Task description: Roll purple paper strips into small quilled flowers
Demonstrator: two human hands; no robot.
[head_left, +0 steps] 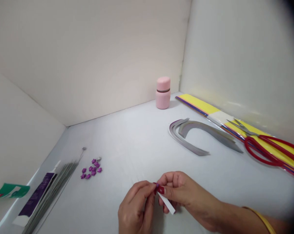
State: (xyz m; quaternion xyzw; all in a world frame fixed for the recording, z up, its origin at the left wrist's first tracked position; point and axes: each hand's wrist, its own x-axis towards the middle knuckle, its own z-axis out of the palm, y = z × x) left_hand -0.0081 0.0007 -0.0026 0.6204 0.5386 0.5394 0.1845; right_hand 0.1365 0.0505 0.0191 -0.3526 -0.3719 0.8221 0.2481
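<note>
My left hand (pixel 136 207) and my right hand (pixel 180 189) meet low in the view, fingertips together. Between them they pinch a narrow paper strip (pixel 167 203), whose white side faces up and whose loose end slants down to the right. A bit of purple shows at the pinched end, mostly covered by my fingertips. To the left, several small purple folded paper stars (pixel 93 169) lie in a loose cluster, with a silver star (pixel 99 159) beside them. Another silver star (pixel 84 148) sits at the tip of a thin wire.
A glue tube (pixel 37 196) and a bundle of grey wires (pixel 53 195) lie at left. Curved paper strips (pixel 186 144) rest beyond my hands. Red-handled scissors (pixel 261 152) lie on yellow paper packs (pixel 198 103) at right. A pink jar (pixel 163 97) stands behind, near the white walls.
</note>
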